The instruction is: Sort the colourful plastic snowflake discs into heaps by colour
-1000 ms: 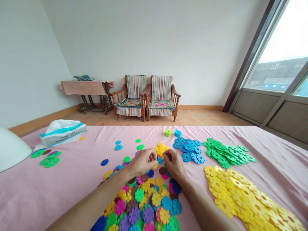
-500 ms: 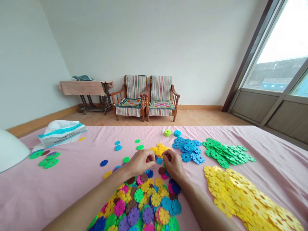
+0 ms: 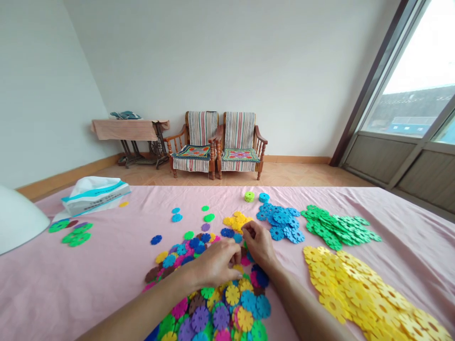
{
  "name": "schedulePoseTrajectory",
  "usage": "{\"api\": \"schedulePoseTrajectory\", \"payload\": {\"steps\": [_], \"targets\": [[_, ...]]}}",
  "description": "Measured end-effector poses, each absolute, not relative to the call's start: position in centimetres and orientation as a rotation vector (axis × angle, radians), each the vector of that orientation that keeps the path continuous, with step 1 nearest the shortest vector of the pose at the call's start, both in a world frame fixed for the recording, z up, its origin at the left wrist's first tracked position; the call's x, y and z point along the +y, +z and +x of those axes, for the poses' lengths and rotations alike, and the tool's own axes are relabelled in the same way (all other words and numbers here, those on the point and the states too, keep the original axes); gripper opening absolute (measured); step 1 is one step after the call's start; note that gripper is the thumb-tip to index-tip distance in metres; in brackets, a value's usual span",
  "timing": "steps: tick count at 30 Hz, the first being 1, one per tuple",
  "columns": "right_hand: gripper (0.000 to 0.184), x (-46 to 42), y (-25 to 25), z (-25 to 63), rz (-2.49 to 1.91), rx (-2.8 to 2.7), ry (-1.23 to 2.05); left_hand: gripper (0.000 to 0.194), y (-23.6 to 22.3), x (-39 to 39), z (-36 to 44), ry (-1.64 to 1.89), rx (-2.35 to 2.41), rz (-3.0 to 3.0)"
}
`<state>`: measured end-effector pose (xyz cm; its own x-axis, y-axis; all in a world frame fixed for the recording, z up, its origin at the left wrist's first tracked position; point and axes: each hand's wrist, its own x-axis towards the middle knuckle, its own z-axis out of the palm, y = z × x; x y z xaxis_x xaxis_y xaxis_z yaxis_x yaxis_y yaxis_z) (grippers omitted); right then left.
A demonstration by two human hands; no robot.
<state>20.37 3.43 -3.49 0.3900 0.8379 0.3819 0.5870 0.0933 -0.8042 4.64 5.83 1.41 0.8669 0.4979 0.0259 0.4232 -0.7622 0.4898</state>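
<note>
The left hand (image 3: 220, 261) is over the mixed pile (image 3: 199, 318) of notched plastic discs, its fingers bent and thumb out; whether it grips a disc I cannot tell. The right hand (image 3: 259, 242) has its fingers curled inward just beside the small yellow heap (image 3: 235, 219), and its grip is likewise hidden. The mixed pile lies on the pink-clothed tabletop (image 3: 106, 274), between the forearms. To its right are the blue heap (image 3: 280, 217), green heap (image 3: 334, 226) and large yellow heap (image 3: 355, 290). A tissue pack (image 3: 95, 198) sits at far left.
</note>
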Motion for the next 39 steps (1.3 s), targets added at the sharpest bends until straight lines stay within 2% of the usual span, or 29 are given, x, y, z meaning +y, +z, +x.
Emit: {"api": "schedulePoseTrajectory", "payload": {"steps": [8, 17, 23, 27, 35, 39], "targets": [[0.016, 3.4, -3.3, 20.3, -1.622, -1.298, 0.289, 0.007, 2.1, 5.8, 4.4, 0.186, 0.631, 2.412], [0.017, 3.5, -3.5, 20.3, -1.596, -1.266, 0.328, 0.003, 0.4, 11.0, 5.8, 0.622, 0.938, 2.257], [0.016, 3.5, -3.6, 20.4, -1.623, -1.273, 0.309, 0.009, 0.5, 12.0, 5.8, 0.792, 1.017, 2.207], [0.016, 3.5, -3.5, 20.3, -1.628, -1.278, 0.309, 0.005, 1.2, 10.8, 4.5, 0.598, 0.893, 2.329], [0.016, 3.5, -3.9, 20.5, -1.622, -1.304, 0.293, 0.012, 2.7, 8.3, 1.2, 0.133, 0.577, 2.437], [0.016, 3.5, -4.0, 20.5, -1.620, -1.311, 0.295, 0.017, 3.8, 7.7, 0.5, 0.063, 0.573, 2.556]]}}
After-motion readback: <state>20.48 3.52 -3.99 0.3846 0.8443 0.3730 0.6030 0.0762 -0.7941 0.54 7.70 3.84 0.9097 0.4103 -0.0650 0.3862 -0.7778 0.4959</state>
